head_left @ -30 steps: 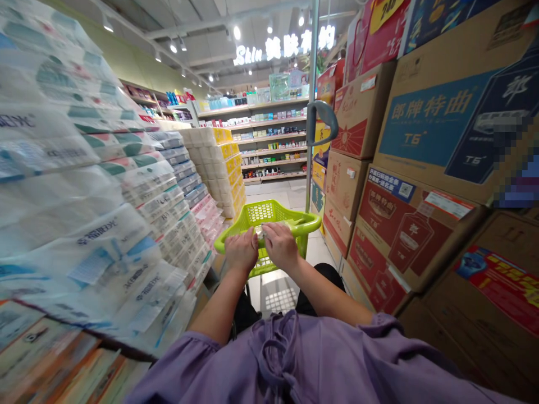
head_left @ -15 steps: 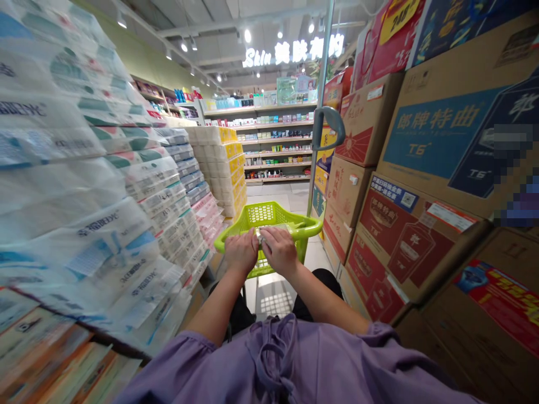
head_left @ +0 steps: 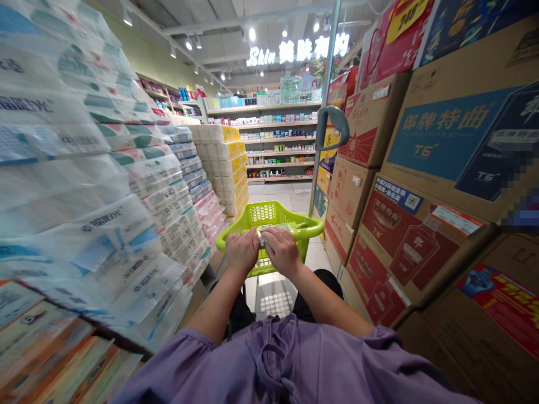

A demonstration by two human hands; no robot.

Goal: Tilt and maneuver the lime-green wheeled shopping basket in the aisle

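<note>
A lime green shopping cart (head_left: 307,225) stands in the aisle right in front of me. My left hand (head_left: 241,251) and my right hand (head_left: 281,250) sit side by side at its near rim, fingers curled shut. Between them they grip a small pale packet (head_left: 263,238), mostly hidden by the fingers. I cannot make out what the packet is. The cart's basket looks empty where its mesh shows.
Stacked packs of tissue paper (head_left: 138,185) wall the aisle on the left. Cardboard liquor boxes (head_left: 421,168) are piled high on the right, with a metal pole (head_left: 324,106) before them. Shelves of products (head_left: 278,140) stand at the far end.
The view has shifted slightly forward along the aisle with the cart. Both hands stay together at the cart's rim on the small packet.
</note>
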